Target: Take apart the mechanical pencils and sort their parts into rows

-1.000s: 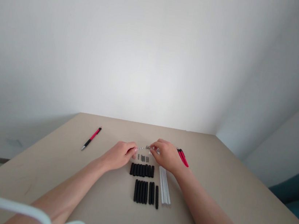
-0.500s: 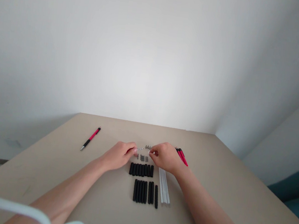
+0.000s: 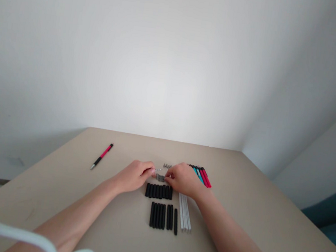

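Observation:
My left hand (image 3: 136,175) is closed, finger and thumb pinching a thin pen refill (image 3: 159,169) whose pale, metallic end points right. The rest of the refill is hidden in the hand. Just right of it, my right hand (image 3: 183,178) is lowered to a row of small metal springs (image 3: 160,178), fingertips pinched on the spring at the row's right end. Behind the fingers lie several small silver cone tips (image 3: 167,165), partly covered by the right hand. Nearer to me is a row of short black grips (image 3: 159,191).
Longer black barrels (image 3: 158,215) lie at the front, beside several white refills (image 3: 185,213) partly under my right wrist. Teal and red pen bodies (image 3: 201,176) lie beyond that wrist. A red-and-black pen (image 3: 102,156) rests at left. A white cable (image 3: 18,231) crosses the lower left.
My right hand has moved slightly left and down onto the springs, which now sit closer together. More of the teal pen bodies shows. The left hand has barely moved.

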Demonstrator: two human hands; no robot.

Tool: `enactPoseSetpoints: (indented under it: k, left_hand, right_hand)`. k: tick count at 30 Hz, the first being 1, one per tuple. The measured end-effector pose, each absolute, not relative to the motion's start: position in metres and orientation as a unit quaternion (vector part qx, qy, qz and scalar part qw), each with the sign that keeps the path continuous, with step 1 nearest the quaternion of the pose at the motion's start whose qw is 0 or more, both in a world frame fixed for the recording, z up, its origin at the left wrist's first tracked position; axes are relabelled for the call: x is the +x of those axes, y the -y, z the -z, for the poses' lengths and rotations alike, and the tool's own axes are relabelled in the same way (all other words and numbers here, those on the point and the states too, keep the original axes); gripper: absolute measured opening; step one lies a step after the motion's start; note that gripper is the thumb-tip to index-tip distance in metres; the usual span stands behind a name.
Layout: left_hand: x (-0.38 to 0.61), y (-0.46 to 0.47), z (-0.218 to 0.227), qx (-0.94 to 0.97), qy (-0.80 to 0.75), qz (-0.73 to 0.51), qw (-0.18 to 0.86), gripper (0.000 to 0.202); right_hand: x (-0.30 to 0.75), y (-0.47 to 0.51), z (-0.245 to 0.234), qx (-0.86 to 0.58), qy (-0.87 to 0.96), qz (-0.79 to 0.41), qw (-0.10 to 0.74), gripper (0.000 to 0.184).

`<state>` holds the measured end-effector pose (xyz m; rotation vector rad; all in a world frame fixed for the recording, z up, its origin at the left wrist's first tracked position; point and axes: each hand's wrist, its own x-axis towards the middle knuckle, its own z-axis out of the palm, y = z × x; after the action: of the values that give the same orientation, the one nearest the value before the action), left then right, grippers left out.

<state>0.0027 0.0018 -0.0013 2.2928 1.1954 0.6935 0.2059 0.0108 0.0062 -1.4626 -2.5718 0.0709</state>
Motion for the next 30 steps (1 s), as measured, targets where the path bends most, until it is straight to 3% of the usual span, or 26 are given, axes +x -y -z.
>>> enactPoseSetpoints:
  k: [24,30]
  left_hand:
    - [0.002,-0.0026,0.002,0.835,-0.431,-0.251,0.232,0.028]
    - [0.0014,-0.0021,0.0015,0.839,-0.43,-0.25,0.223,0.03]
  right_hand:
    - [0.2068,-0.0108,-0.0081,-0.493,0.865,-0.043,0.084,0.02]
    - [0.2091,-0.0089,-0.0097,-0.468,0.861,-0.077,0.181,0.021]
